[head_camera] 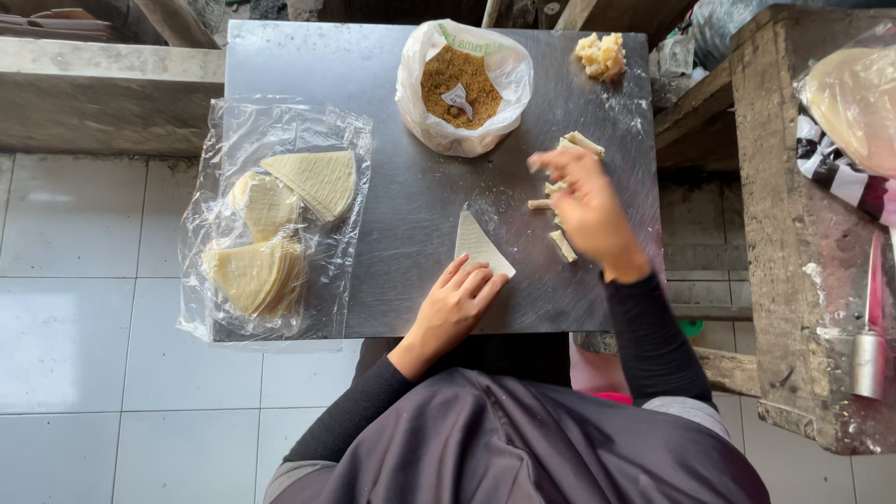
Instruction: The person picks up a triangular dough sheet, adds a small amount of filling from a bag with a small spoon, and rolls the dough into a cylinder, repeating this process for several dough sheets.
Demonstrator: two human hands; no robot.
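A pale triangular pastry wrapper (475, 243) lies flat on the steel table (392, 205). My left hand (455, 306) rests on its near corner, fingers spread and pressing it down. My right hand (584, 207) hovers over several small rolled pastries (564, 245) at the table's right side, slightly blurred, fingers apart above a roll (581, 142). Whether it pinches one I cannot tell. Behind them stands an open plastic bag of brown crumbs (457, 86) with a small white scoop in it.
A clear plastic sheet with stacks of wedge-shaped wrappers (275, 224) covers the table's left side. A heap of yellow chunks (601, 54) sits at the far right corner. A rough wooden bench (793, 233) with a bagged flat round stands to the right. White tiled floor lies to the left.
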